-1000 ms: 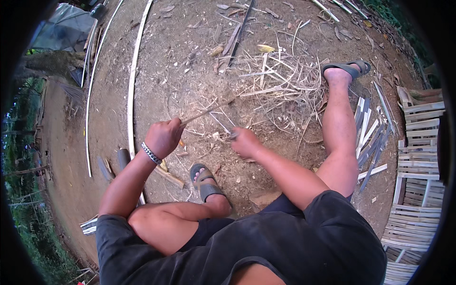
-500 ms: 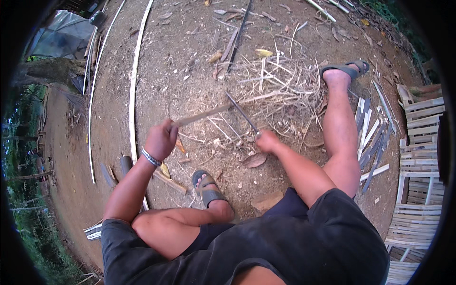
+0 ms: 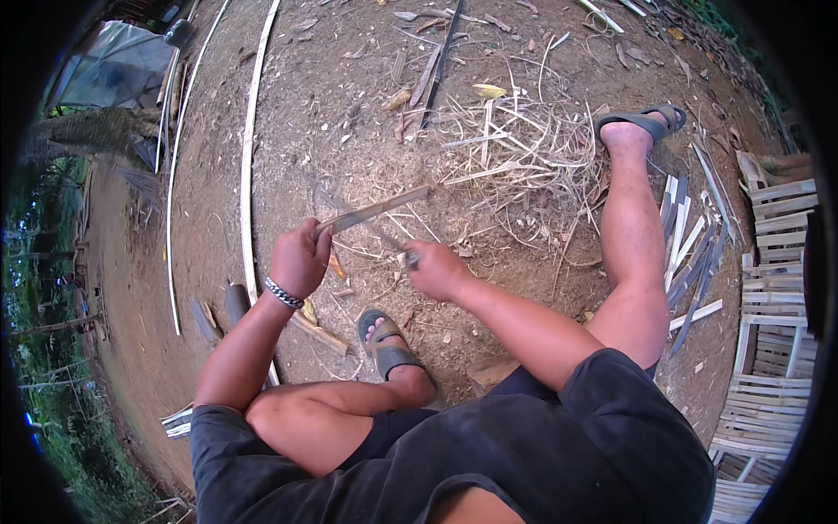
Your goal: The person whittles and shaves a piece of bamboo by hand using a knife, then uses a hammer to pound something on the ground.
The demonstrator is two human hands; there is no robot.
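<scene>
My left hand (image 3: 299,259) is closed round one end of a flat bamboo strip (image 3: 384,207). The strip slants up and to the right from my fist, over the ground between my feet. In my closed right hand (image 3: 438,271) is a knife (image 3: 394,243). Its thin blade is smeared by motion and points up and left, crossing the strip near my left hand. Whether the blade touches the strip I cannot tell. My fingers hide most of the knife's handle.
A heap of thin shavings (image 3: 532,162) lies ahead, beside my right foot. Several cut strips (image 3: 690,236) are piled right of my right leg. Long pale bamboo poles (image 3: 247,157) run along the left. A slatted bamboo structure (image 3: 777,301) stands at the right edge.
My right hand has moved left and slightly down with the knife, whose blade shifted from the strip's far end toward my left hand. The strip's far end has risen slightly.
</scene>
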